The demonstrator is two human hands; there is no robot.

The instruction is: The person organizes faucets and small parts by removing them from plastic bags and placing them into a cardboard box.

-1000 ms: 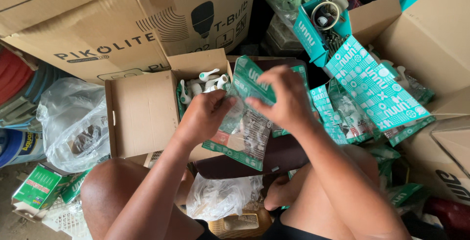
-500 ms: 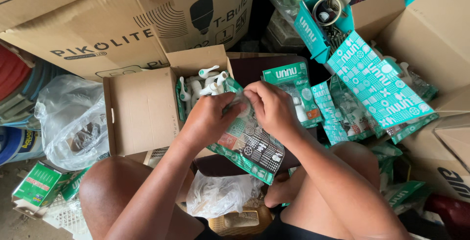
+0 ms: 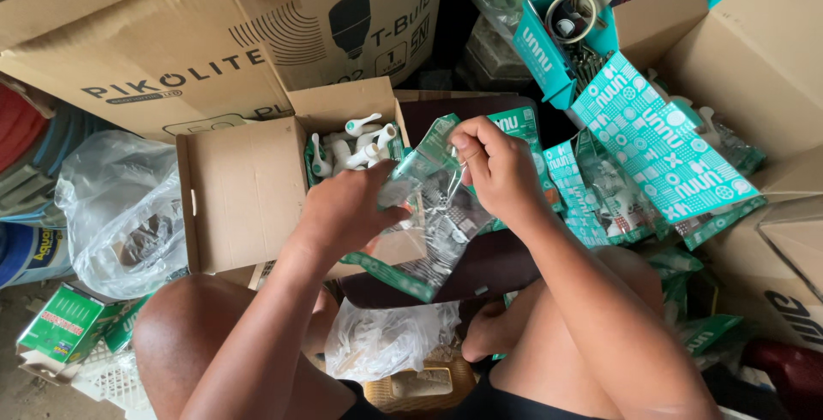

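- While I sit among boxes, my left hand (image 3: 347,210) grips the clear green-edged packet (image 3: 429,214) at its left side, fingers closed on it.
- My right hand (image 3: 497,167) pinches the packet's top edge.
- Packet is held over my lap, just in front of the small open carton (image 3: 249,189) of white plastic taps (image 3: 356,146).
- Stack of teal packets (image 3: 660,146) to the right; clear plastic bag (image 3: 116,214) to the left.
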